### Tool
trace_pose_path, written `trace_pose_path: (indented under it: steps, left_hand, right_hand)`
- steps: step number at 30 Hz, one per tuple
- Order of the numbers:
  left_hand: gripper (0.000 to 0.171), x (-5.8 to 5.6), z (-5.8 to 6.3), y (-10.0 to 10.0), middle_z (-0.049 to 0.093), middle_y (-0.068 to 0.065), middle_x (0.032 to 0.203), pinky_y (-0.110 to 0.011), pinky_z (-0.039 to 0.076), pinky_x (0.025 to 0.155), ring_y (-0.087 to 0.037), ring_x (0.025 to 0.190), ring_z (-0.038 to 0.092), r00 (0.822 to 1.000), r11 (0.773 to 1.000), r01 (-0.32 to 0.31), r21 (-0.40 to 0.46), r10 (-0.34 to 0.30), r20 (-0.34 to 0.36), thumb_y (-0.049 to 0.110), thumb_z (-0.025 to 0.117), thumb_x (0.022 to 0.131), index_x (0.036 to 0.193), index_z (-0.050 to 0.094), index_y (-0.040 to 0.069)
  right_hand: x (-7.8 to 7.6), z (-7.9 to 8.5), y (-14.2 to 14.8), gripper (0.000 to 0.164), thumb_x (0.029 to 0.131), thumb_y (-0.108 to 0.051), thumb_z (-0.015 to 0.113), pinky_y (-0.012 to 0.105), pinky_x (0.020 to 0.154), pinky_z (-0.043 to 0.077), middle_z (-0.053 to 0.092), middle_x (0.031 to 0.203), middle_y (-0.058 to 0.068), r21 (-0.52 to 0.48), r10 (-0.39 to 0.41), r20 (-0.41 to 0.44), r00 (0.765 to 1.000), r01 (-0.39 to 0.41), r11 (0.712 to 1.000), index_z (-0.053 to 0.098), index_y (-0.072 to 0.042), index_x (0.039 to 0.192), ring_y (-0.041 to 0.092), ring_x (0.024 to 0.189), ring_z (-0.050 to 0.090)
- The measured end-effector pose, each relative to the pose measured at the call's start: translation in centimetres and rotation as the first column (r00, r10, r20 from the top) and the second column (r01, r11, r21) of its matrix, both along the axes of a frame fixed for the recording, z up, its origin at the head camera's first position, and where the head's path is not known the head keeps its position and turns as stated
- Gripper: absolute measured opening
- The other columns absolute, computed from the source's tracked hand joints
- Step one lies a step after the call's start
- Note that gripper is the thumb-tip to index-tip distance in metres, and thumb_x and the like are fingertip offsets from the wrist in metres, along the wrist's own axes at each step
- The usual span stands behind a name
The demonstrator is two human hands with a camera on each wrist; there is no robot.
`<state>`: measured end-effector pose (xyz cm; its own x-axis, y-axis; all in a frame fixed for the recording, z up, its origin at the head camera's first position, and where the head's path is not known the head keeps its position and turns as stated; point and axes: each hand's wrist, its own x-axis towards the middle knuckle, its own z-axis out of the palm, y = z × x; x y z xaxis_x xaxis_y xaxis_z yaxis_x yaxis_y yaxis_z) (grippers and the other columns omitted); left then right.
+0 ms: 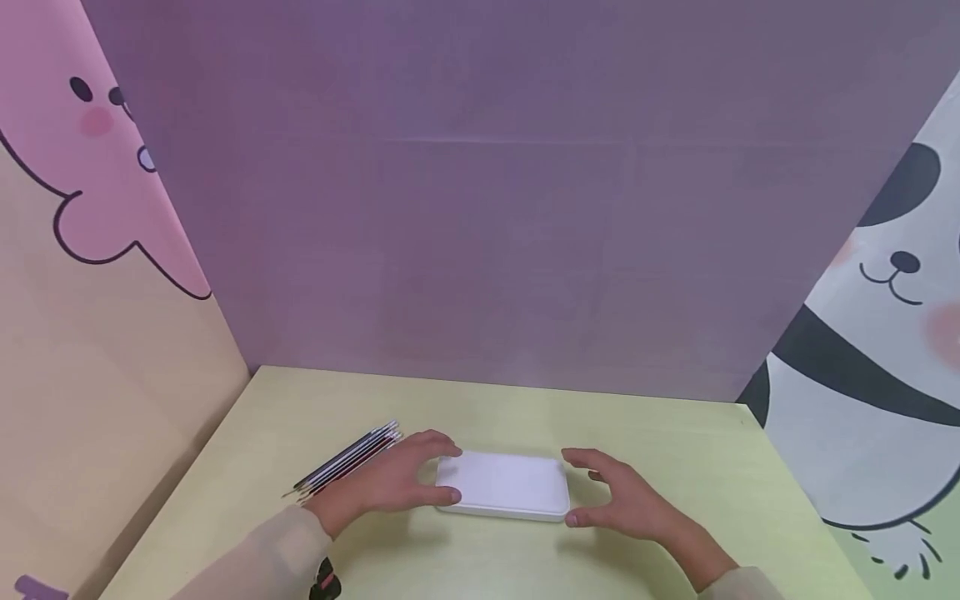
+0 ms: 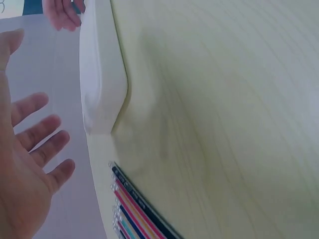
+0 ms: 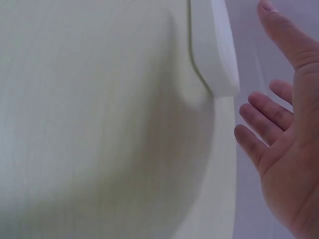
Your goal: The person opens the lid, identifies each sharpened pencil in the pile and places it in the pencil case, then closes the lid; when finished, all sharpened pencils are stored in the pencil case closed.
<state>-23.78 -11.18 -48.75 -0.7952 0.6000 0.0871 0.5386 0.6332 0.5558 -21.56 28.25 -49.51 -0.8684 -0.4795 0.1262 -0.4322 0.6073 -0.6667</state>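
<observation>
A flat white case (image 1: 504,483) with rounded corners lies on the table between the two hands. At its left end is my left hand (image 1: 397,479), thumb and fingers spread apart over the corners in the head view. In the left wrist view that hand (image 2: 30,169) looks raised clear of the case (image 2: 99,69). My right hand (image 1: 626,500) is by the right end, its thumb and fingers parted. The right wrist view shows a gap between this hand (image 3: 284,129) and the case (image 3: 214,50). Neither hand grips anything.
Several pencils (image 1: 348,458) lie in a bundle on the table (image 1: 637,425), left of the case and partly behind the left hand. A small dark object (image 1: 325,581) is by the left sleeve. A purple panel (image 1: 502,250) stands at the table's back edge.
</observation>
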Motion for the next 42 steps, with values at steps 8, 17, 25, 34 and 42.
trace_pose_path:
  steps: [8, 17, 25, 34, 42]
  left_hand:
    - [0.066, -0.3, 0.0, 2.1, 0.059, 0.007, 0.138, -0.042, 0.043, 0.111, -0.017, 0.132, 0.053, 0.999, 0.999, 0.046, -0.012, -0.046, 0.01, 0.067, 0.067, 0.087, 0.135, 0.066, 0.022]
    - [0.058, -0.5, -0.1, 4.3, 0.063, 0.006, 0.131, -0.036, 0.044, 0.109, -0.015, 0.126, 0.056, 0.996, 0.996, 0.093, -0.009, -0.093, 0.002, 0.059, 0.071, 0.088, 0.129, 0.07, 0.019]
    - [0.046, -0.7, -1.4, 6.2, 0.066, 0.008, 0.122, -0.031, 0.047, 0.103, -0.011, 0.119, 0.058, 0.987, 0.991, 0.132, -0.037, -0.134, -0.085, 0.053, 0.073, 0.088, 0.12, 0.076, 0.021]
    - [0.044, -0.8, -1.5, 7.0, 0.065, 0.012, 0.121, -0.038, 0.044, 0.1, -0.012, 0.119, 0.054, 0.988, 0.989, 0.094, -0.115, -0.107, -0.112, 0.053, 0.076, 0.086, 0.118, 0.077, 0.024]
    - [0.04, -1.1, -1.4, 7.4, 0.064, 0.01, 0.122, -0.035, 0.044, 0.096, -0.012, 0.117, 0.054, 0.984, 0.984, 0.082, -0.157, -0.105, -0.145, 0.046, 0.078, 0.085, 0.119, 0.076, 0.025]
  right_hand:
    - [-0.6, -1.6, 0.1, 0.091, 0.077, -0.048, 0.087, 0.058, 0.109, 0.043, 0.056, 0.149, 0.011, -0.022, -0.028, 0.078, 0.997, 0.029, 0.999, 0.049, -0.007, 0.149, 0.045, 0.133, 0.054]
    - [-0.9, -2.7, -0.2, 0.095, 0.074, -0.049, 0.089, 0.061, 0.107, 0.043, 0.054, 0.15, 0.015, 0.044, -0.076, 0.06, 0.995, 0.073, 0.996, 0.049, -0.01, 0.15, 0.045, 0.132, 0.054]
    - [-0.6, -3.3, -0.6, 0.1, 0.069, -0.051, 0.092, 0.06, 0.113, 0.038, 0.055, 0.15, 0.014, 0.073, -0.103, 0.04, 0.994, 0.1, 0.992, 0.049, -0.009, 0.15, 0.042, 0.14, 0.048]
    - [-1.1, -4.0, -1.0, 0.1, 0.069, -0.052, 0.092, 0.057, 0.113, 0.04, 0.057, 0.148, 0.011, 0.099, -0.121, -0.011, 0.993, 0.122, 0.988, 0.049, -0.012, 0.149, 0.036, 0.139, 0.051]
    - [-1.6, -3.4, -0.5, 0.087, 0.071, -0.048, 0.092, 0.058, 0.11, 0.041, 0.066, 0.137, 0.005, 0.043, -0.127, 0.024, 0.992, 0.125, 0.991, 0.057, -0.011, 0.142, 0.032, 0.129, 0.06]
